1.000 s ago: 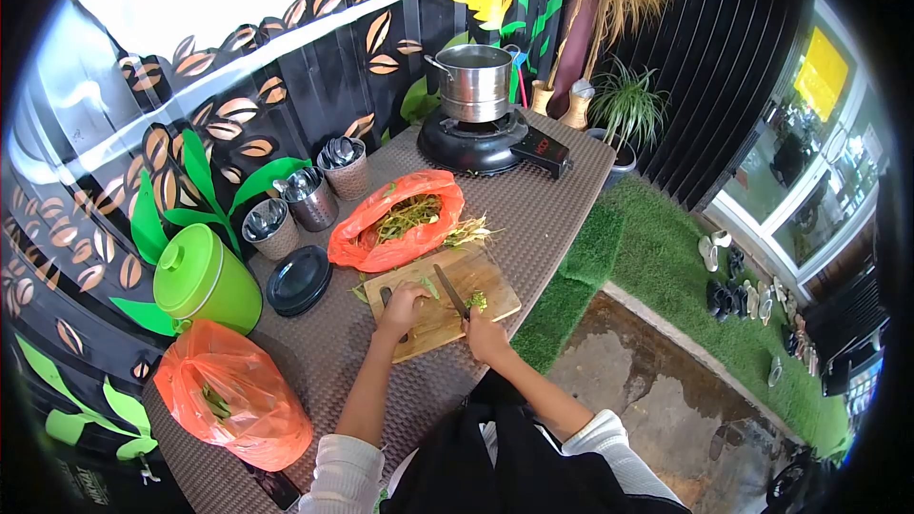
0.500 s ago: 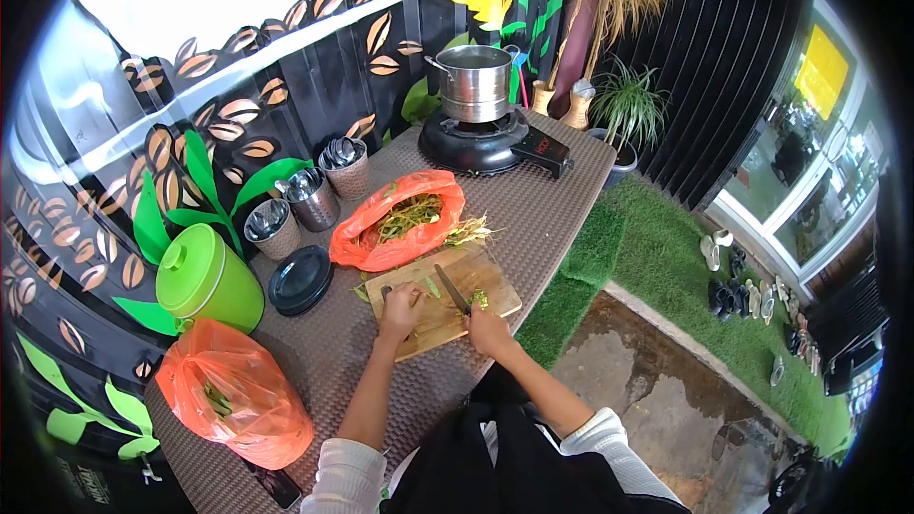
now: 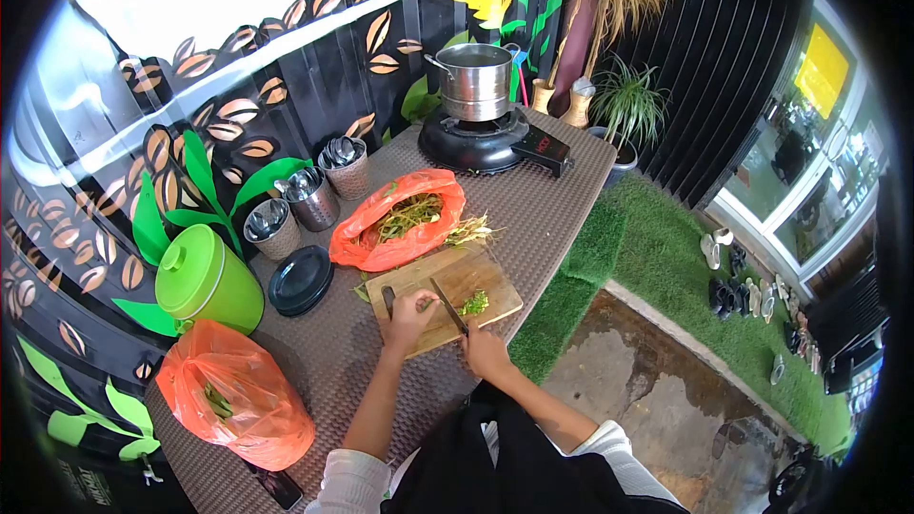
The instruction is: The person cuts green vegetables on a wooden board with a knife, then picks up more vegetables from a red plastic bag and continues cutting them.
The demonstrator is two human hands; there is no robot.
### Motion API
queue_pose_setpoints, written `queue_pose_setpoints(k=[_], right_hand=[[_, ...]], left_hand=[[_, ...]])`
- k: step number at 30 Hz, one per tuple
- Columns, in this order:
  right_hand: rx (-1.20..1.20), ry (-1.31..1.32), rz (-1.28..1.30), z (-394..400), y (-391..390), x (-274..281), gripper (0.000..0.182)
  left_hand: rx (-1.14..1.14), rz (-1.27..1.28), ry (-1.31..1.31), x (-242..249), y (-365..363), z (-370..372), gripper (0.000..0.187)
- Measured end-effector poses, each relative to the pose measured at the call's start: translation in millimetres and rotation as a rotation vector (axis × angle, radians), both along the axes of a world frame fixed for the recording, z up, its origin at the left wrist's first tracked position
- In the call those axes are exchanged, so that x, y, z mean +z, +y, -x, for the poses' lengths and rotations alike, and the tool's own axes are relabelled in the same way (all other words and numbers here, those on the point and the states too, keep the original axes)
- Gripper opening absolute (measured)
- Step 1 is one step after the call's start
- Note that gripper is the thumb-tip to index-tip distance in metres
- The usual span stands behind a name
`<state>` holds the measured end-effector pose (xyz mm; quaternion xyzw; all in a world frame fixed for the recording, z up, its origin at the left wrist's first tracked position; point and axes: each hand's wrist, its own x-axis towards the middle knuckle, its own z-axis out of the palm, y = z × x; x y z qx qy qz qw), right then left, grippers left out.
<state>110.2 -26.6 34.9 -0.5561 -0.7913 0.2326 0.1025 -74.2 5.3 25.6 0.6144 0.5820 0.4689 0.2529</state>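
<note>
My right hand [image 3: 486,352] grips the handle of a kitchen knife [image 3: 448,306], its blade angled up and left over the wooden cutting board [image 3: 490,276]. Close to the blade's left side, my left hand [image 3: 411,317] has its fingers pinched together above the board. What they hold is too small to make out. A little heap of chopped greens [image 3: 473,302] lies right of the knife. Just behind the board sits an orange plastic bag [image 3: 354,246], open, with leafy stems [image 3: 411,217] inside and some roots spilling from its right side.
A steel pot [image 3: 475,86] stands on a black portable stove [image 3: 466,145] at the far end. Along the wall are cutlery cups [image 3: 311,200], black plates [image 3: 302,281] and a green lidded bucket [image 3: 214,281]. Another orange bag [image 3: 238,395] and a phone [image 3: 274,487] lie front left.
The knife has moved left, away from the chopped greens, which now show more fully. My left hand has shifted slightly right and down. The green strip beside it no longer shows.
</note>
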Motion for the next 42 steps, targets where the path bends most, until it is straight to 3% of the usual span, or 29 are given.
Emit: queue_pose_setpoints(k=[8,10,17,26,31,38,42], right_hand=[[-0.094,-0.097,-0.020,-14,15,-4,0.029],[-0.084,-0.089,-0.003,-14,20,-6,0.028],[-0.077,-0.106,0.028,-9,15,12,0.021],[-0.083,-0.041,0.042,3,31,-12,0.024],[-0.044,-0.036,0.035,-8,28,-10,0.025],[-0.105,-0.079,0.002,4,21,-21,0.026],[-0.048,-0.021,0.046,-1,41,-22,0.026]], left_hand=[[0.131,0.058,0.009,-23,-11,-42,0.011],[0.284,-0.166,0.336,-19,-14,-51,0.011],[0.278,-0.067,0.208,-34,-11,-61,0.011],[0.259,-0.102,0.238,-26,-17,-63,0.009],[0.229,-0.219,0.390,-24,-25,-68,0.011],[0.264,-0.220,0.282,-30,-24,-65,0.012],[0.256,-0.055,0.049,-33,-18,-61,0.013]])
